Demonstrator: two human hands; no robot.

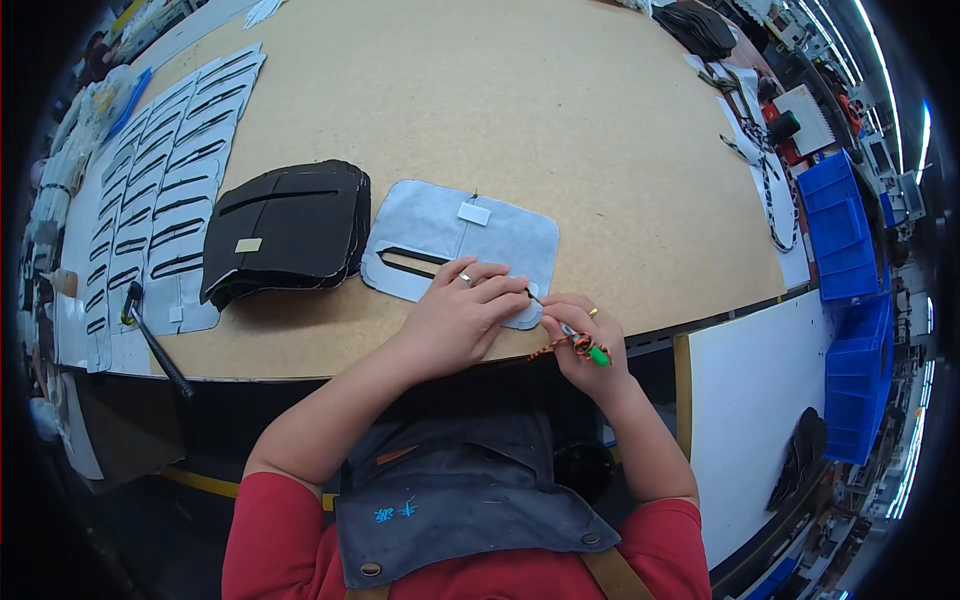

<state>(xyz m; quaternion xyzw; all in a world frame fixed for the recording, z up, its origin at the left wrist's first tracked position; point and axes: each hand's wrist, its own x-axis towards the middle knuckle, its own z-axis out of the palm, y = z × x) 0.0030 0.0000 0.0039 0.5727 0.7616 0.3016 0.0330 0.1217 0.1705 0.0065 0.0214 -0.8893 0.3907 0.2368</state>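
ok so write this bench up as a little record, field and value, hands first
left hand: palm down, fingers over a pale grey rounded panel
right hand: holds a small green-ended tool with orange-and-black cord at the panel's near right corner
left of panel: stack of dark brown flat pieces
far left: black-handled hammer, its head on pale grey slotted sheets
right side: blue plastic bins

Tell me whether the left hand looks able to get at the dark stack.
Probably yes: the dark stack lies just left of the grey panel under the left hand, and nothing seems to stand between hand and stack; the hand would only need to leave the panel.
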